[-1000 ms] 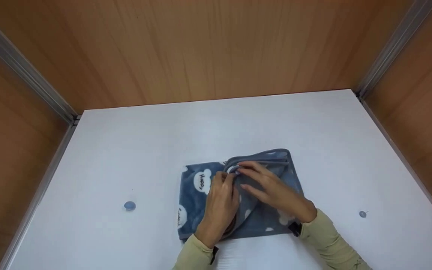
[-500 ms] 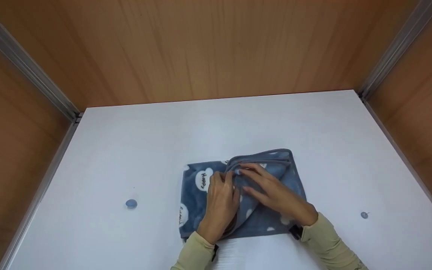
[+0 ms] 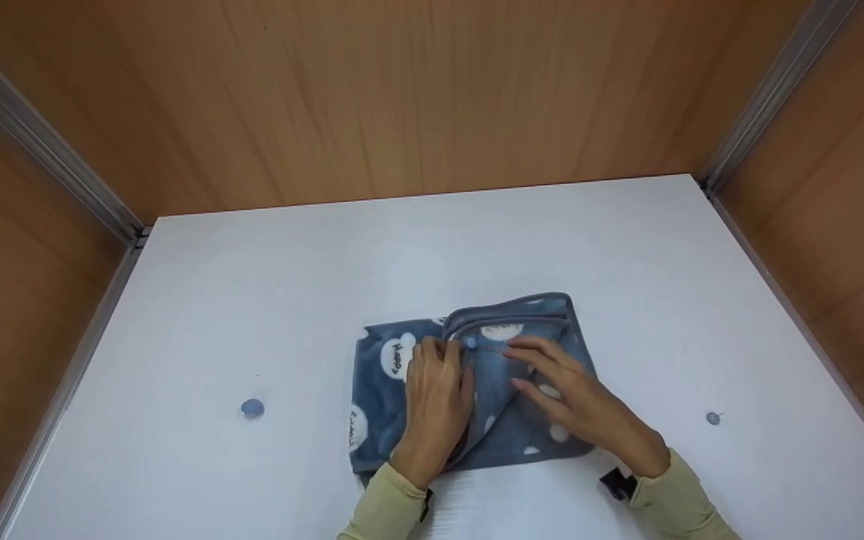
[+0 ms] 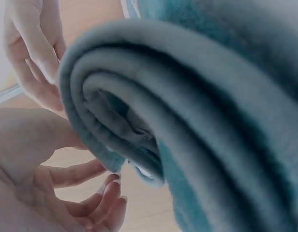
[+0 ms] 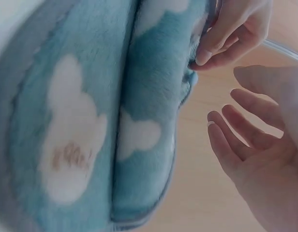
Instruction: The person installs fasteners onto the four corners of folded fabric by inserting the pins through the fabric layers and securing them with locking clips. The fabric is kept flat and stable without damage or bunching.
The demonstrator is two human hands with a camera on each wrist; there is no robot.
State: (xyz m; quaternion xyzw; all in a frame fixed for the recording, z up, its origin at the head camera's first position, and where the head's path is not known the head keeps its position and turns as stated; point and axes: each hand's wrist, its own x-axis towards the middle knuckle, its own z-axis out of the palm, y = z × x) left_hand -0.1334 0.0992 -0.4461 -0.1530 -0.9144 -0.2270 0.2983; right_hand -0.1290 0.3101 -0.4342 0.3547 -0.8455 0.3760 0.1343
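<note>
A blue fleece blanket (image 3: 383,397) with white cloud patches lies folded, its right part curled over in layers. My left hand (image 3: 432,405) pinches the curled edge near its top; the layered roll (image 4: 139,72) shows large in the left wrist view. A small round blue button (image 3: 471,343) sits on the cloth just beside the left fingertips, and shows as a blue knob (image 5: 193,79) in the right wrist view. My right hand (image 3: 571,390) hovers over the blanket's right part, its fingers spread, relaxed and apart from the cloth (image 5: 144,135).
On the white table (image 3: 312,262), a blue domed cap (image 3: 253,408) lies left of the blanket. A small round piece with a thin pin (image 3: 713,418) lies to the right. Wood panels (image 3: 417,97) enclose the back and both sides.
My right hand has drawn back to the right, away from the blue button, which now shows uncovered on the cloth. My left hand keeps its pinch on the blanket.
</note>
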